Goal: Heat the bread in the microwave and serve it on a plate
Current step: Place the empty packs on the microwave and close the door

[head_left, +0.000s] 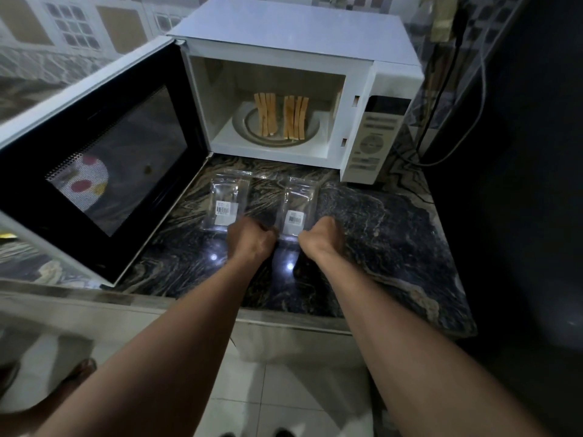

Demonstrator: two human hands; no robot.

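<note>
A white microwave [372, 77] stands on the dark marble counter [378, 222], its door [94, 159] swung wide open to the left. Inside, two groups of bread slices [280, 116] stand on edge on the glass turntable [243, 121]. Two clear plastic bags lie on the counter in front of the oven, one on the left [225, 201] and one on the right [298, 206]. My left hand [250, 239] is curled at the near corner of the left bag. My right hand [321, 238] is curled at the near edge of the right bag. Whether either hand grips a bag is hidden by the knuckles.
The microwave's control panel [375, 137] faces me at the right. Cables [441, 99] hang behind the oven on the right beside a dark wall [520, 152]. The counter's front edge [189, 304] runs below my forearms, with tiled floor [284, 395] beneath.
</note>
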